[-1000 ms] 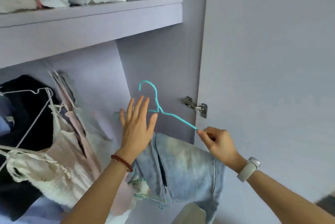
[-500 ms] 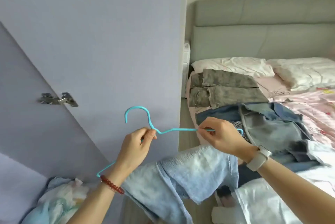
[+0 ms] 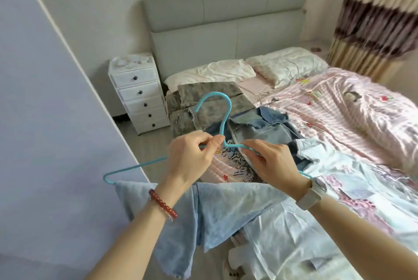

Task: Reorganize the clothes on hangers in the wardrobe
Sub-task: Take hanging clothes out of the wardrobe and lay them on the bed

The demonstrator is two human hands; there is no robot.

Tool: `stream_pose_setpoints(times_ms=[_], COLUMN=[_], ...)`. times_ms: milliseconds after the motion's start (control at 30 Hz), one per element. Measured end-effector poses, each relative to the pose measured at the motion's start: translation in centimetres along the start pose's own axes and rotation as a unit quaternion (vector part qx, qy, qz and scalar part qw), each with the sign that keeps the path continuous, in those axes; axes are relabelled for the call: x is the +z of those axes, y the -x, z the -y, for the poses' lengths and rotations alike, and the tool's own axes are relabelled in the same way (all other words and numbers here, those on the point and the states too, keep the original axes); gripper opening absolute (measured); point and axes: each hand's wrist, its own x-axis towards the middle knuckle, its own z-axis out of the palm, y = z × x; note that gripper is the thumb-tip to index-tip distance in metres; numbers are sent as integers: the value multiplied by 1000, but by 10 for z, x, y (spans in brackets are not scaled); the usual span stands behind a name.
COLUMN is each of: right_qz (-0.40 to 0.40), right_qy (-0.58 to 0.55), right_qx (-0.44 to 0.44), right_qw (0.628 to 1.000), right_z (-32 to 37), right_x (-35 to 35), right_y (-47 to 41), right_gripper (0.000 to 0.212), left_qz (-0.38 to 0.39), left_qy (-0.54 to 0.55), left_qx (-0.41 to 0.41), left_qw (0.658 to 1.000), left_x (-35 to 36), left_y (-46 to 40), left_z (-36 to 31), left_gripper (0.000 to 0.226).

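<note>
- Both hands pinch the teal hanger (image 3: 213,107) near its neck: left hand (image 3: 188,159), right hand (image 3: 273,164).
- Pale jeans (image 3: 226,207) drape its bar.
- Next, probably: slide them off onto the bed (image 3: 339,103).

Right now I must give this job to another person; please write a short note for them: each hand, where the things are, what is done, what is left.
Left hand: pinches the teal hanger just below its hook.
Right hand: grips the hanger's right shoulder wire.
Light blue jeans: draped over the hanger's bottom bar, held up in front of the bed.
On the bed: folded grey jeans, a denim pile and light printed clothes.
Done: this pair is out of the wardrobe; only its door is in view, at the left.
Left: probably lay this pair down or rehang it, then sort the bed clothes onto hangers.
</note>
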Motion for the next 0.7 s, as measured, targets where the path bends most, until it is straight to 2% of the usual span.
stream_pose_setpoints(times_ms=[167, 267, 500, 700], right_qz=[-48, -71, -37, -33], right_qy=[-9, -38, -137, -154], right_qx=[34, 87, 142, 107], right_qw=[998, 993, 980, 982], right_z=[-54, -91, -123, -131], right_x=[11, 26, 72, 104], right_y=[-32, -59, -132, -221], right_gripper=[24, 18, 9, 12], left_qz=[7, 11, -90, -160], left_qy=[8, 10, -14, -60], left_qx=[-17, -32, -64, -71], left_qw=[1000, 999, 994, 983], left_x=[42, 66, 64, 35], left_y=[-68, -112, -175, -239], left_z=[13, 24, 62, 92], left_gripper=[34, 30, 20, 27])
